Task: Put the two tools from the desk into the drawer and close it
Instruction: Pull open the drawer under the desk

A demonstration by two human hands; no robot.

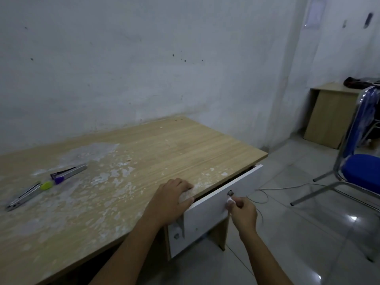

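Two metal tools lie on the left of the wooden desk (156,153): one with a purple end (68,171) and, nearer me, one with a yellow-green end (24,195). The white drawer (207,212) under the desk's right front edge stands slightly pulled out. My left hand (170,200) rests flat on the desk edge just above the drawer, thumb over its top. My right hand (242,214) pinches the small white handle on the drawer front, below a dark keyhole (229,193). The drawer's inside is hidden.
A second white drawer front (176,239) sits below the first. A blue chair with a metal frame (359,171) stands on the tiled floor to the right. A thin cable lies on the floor. A small wooden cabinet (331,116) stands by the far wall.
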